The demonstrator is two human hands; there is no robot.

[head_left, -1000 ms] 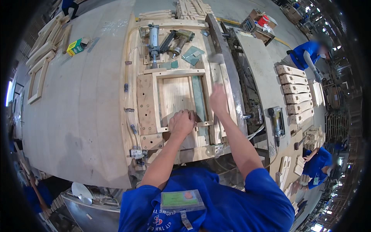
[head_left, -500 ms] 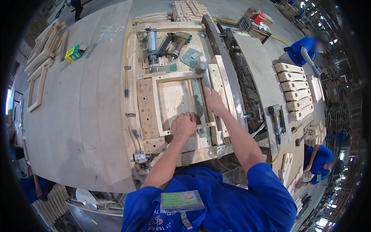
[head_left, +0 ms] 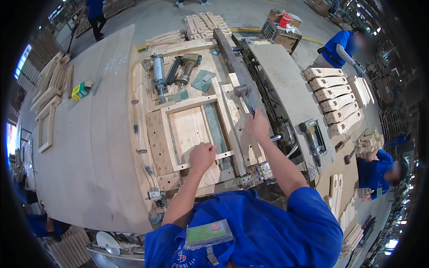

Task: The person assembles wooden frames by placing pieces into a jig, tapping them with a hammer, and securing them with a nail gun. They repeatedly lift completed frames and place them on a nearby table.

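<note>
My right hand [head_left: 258, 126] is closed round the handle of a hammer [head_left: 241, 90]. Its dark head is above the metal bar beside the far right corner of a pale wooden frame [head_left: 190, 104]. The frame lies in a wooden jig [head_left: 157, 134] fitted with screwed-down blocks. Over the frame's near rail, my left hand [head_left: 203, 156] rests with its fingers curled in; what they hold, if anything, is hidden. A long pale strip [head_left: 229, 125] runs along the frame's right side.
Beyond the frame lie an air cylinder [head_left: 158, 73], a nail gun [head_left: 187, 67] and green plates [head_left: 203, 80]. A second nail gun [head_left: 313, 136] sits at right, near stacked curved wooden parts [head_left: 330, 93]. Co-workers stand at right. A green-yellow box [head_left: 79, 91] is on the left tabletop.
My right hand and the hammer have swung right, from the frame's far right corner to over the metal bar. The left hand stays by the near rail. The whole view has shifted.
</note>
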